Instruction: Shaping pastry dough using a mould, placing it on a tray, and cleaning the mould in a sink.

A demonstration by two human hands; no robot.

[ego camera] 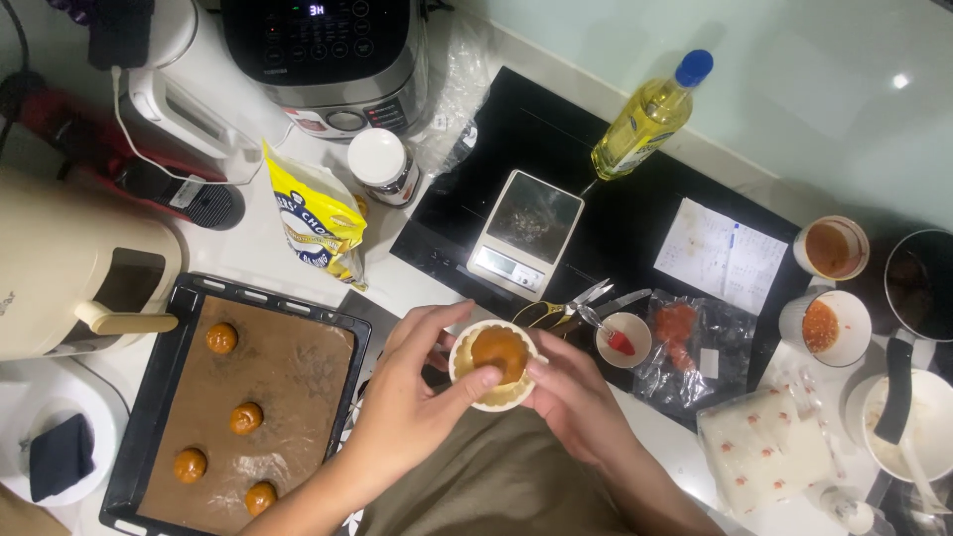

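Both hands press an orange-brown ball into a round mould above the counter's front edge.

The dough ball (499, 352) sits in the pale mould (493, 366), cupped between the left hand (412, 397), thumb closed over the rim, and the right hand (576, 397), fingers curled round the far side. Four shaped balls (221, 338) already lie on the lined baking tray (149, 417), with most of the paper unfilled. Behind are a kitchen scale (526, 233) and an oil bottle (650, 117).

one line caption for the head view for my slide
Both hands press brown dough into a round white mould beside a black baking tray.
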